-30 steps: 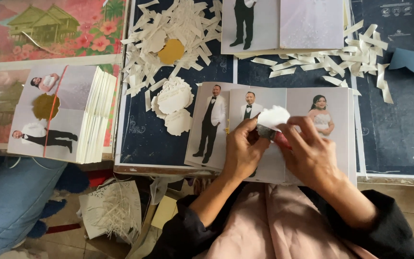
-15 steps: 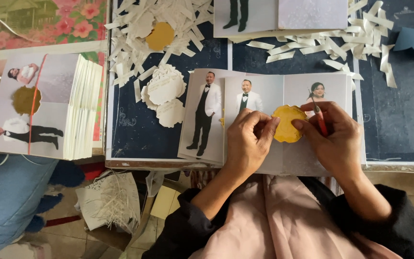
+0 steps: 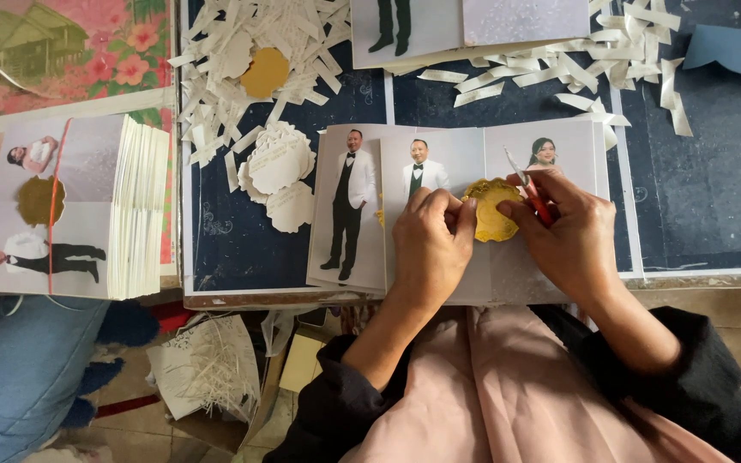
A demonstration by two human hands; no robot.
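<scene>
Right now my left hand [image 3: 435, 244] pinches the edge of a gold scalloped paper seal [image 3: 490, 208], pressing it onto the open photo card [image 3: 465, 171] on the dark worktop [image 3: 242, 249]. My right hand [image 3: 572, 236] touches the seal's other edge, its grip clamped on a thin red tool [image 3: 532, 193].

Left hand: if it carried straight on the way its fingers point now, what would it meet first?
The left hand points up and to the right, fingertips already at the edge of the gold scalloped sticker on the folded photo card. That sticker comes first, the right hand just past it. Depth is hard to judge.
</scene>
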